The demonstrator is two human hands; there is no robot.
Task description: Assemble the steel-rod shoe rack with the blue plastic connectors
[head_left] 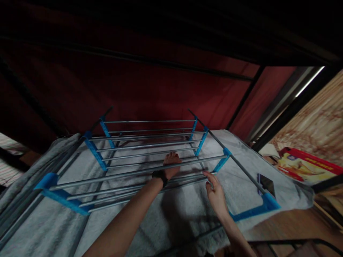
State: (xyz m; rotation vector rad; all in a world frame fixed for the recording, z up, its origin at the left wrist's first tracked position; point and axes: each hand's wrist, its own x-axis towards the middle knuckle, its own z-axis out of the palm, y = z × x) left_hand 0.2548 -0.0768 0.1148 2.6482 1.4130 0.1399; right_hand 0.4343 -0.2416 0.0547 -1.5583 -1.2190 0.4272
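A rack of grey metal rods [150, 144] with blue plastic brackets [93, 151] lies across a pale, fuzzy blanket [171, 217]. My left hand [172, 165], with a dark band at the wrist, reaches in among the rods near the middle. Its fingers point away from me, foreshortened, and no object shows in them. My right hand [215, 191] is by the right end of the nearer rods, close to a blue bracket [222, 162]. The fingertips are at a rod's end, the thumb apart from them; whether they touch it is unclear.
A dark phone [266, 184] lies on the blanket at the right, beside the rack's side tube. Beyond it is a red and yellow box [305, 166]. Dark frame bars and a red curtain [150, 89] enclose the back. A lower blue corner piece [257, 210] is near the blanket's edge.
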